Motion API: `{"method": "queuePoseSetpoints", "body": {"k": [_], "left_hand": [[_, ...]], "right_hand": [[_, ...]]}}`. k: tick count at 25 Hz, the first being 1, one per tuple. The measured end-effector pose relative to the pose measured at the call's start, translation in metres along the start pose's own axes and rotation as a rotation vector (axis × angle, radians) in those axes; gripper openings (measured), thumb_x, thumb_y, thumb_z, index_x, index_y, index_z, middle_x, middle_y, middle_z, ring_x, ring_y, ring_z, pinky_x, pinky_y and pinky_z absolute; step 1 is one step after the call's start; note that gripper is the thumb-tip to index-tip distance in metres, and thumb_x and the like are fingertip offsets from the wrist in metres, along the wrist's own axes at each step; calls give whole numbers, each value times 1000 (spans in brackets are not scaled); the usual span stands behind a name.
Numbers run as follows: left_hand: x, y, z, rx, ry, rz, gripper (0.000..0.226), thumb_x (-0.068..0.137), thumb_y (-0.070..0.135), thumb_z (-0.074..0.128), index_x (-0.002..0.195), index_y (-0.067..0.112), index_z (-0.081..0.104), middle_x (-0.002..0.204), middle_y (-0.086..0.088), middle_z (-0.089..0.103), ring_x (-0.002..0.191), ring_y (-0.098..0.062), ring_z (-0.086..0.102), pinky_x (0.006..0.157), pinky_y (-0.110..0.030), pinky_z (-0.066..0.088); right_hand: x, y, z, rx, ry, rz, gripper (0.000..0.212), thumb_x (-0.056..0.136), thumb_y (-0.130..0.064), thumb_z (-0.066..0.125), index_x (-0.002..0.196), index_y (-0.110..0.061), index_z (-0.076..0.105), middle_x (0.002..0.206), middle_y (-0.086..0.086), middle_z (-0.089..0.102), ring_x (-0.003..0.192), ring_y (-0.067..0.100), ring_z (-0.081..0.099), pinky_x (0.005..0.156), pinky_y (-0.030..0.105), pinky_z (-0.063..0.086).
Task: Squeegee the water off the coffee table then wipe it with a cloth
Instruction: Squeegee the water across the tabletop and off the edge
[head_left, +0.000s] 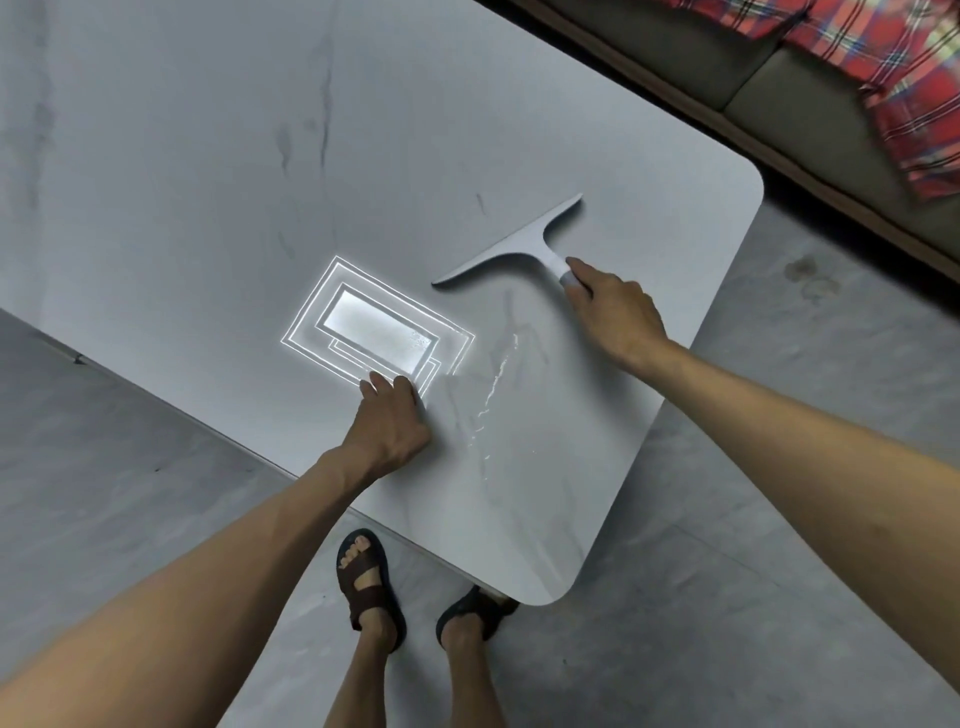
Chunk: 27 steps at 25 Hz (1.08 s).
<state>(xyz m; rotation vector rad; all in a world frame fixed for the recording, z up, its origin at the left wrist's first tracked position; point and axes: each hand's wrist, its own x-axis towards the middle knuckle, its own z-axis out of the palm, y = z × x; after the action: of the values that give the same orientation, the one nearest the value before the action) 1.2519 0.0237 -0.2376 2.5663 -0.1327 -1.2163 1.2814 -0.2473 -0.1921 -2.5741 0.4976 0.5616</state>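
A grey T-shaped squeegee (519, 244) lies with its blade on the pale marble-look coffee table (208, 156), near the table's right end. My right hand (613, 306) grips its handle from the near right side. A thin trail of water (493, 384) glints on the tabletop below the blade, between my two hands. My left hand (389, 421) rests on the table near its front edge, fingers flat on the surface. No cloth is in view.
A bright rectangular reflection of a ceiling light (374, 327) shows on the tabletop by my left hand. A sofa (779, 88) with a red plaid cloth (883, 67) stands beyond the table's right end. My sandalled feet (371, 587) stand at the table's near edge on a grey floor.
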Motion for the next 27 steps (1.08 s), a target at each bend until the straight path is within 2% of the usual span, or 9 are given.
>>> {"method": "queuePoseSetpoints", "body": {"k": [4, 7, 9, 12, 15, 18, 21, 24, 27], "left_hand": [[0, 0, 4, 29, 22, 15, 34, 85, 3, 41, 118, -5, 41, 145, -37, 21, 132, -56, 26, 104, -58, 35], [-2, 0, 6, 33, 40, 19, 34, 87, 6, 44, 119, -4, 42, 145, -35, 21, 131, -55, 26, 105, -57, 36], [-5, -1, 10, 30, 100, 33, 33, 85, 6, 46, 117, -4, 43, 142, -33, 27, 128, -51, 31, 103, -53, 39], [-14, 2, 21, 15, 180, 128, 22, 77, 1, 51, 98, 3, 45, 118, -21, 43, 99, -35, 42, 76, -37, 38], [-22, 3, 30, 11, 127, 204, 25, 71, 2, 53, 89, 11, 38, 105, -12, 39, 83, -26, 36, 63, -31, 25], [-21, 2, 34, 15, 65, 172, 27, 72, 3, 52, 92, 12, 37, 119, -17, 37, 92, -36, 44, 64, -33, 30], [-15, -1, 34, 12, -17, 122, 28, 73, 6, 51, 95, 13, 36, 137, -25, 28, 117, -54, 42, 84, -47, 43], [-13, -4, 37, 26, -69, 89, 28, 74, 9, 50, 98, 12, 36, 149, -32, 15, 131, -54, 29, 98, -53, 39], [-15, -1, 32, 15, -81, 106, 27, 74, 8, 51, 96, 11, 35, 144, -29, 22, 128, -51, 32, 91, -49, 41]], "right_hand": [[-62, 43, 8, -96, 12, -3, 43, 103, -40, 31, 146, -36, 37, 105, 12, 70, 95, 40, 61, 71, 36, 39], [-122, 71, 7, -145, -17, 8, 44, 103, -40, 33, 147, -32, 39, 78, 8, 67, 69, 30, 61, 60, 34, 45], [-145, 82, 1, -108, -48, 50, 43, 103, -41, 34, 144, -31, 43, 72, 4, 63, 65, 27, 59, 59, 36, 48], [-116, 84, -22, 76, 18, 142, 36, 103, -41, 33, 129, -24, 52, 83, 8, 65, 73, 32, 60, 63, 34, 46], [-45, 65, -50, 281, 134, 279, 32, 103, -37, 28, 121, -21, 48, 86, 12, 58, 67, 26, 53, 48, 23, 36], [-4, 48, -58, 538, 156, 500, 31, 104, -28, 25, 127, -27, 45, 72, 11, 49, 47, 24, 49, 39, 16, 33], [-15, 29, -45, 623, 89, 659, 34, 104, -21, 25, 136, -28, 36, 80, 10, 51, 44, 22, 49, 43, 21, 35], [-69, 15, -13, 462, -62, 580, 65, 100, -4, 32, 155, -21, 1, 98, 12, 50, 55, 22, 52, 51, 31, 44], [-125, 5, 4, 432, -114, 485, 53, 101, -5, 30, 151, -11, 13, 98, 19, 52, 72, 29, 63, 68, 37, 55]]}}
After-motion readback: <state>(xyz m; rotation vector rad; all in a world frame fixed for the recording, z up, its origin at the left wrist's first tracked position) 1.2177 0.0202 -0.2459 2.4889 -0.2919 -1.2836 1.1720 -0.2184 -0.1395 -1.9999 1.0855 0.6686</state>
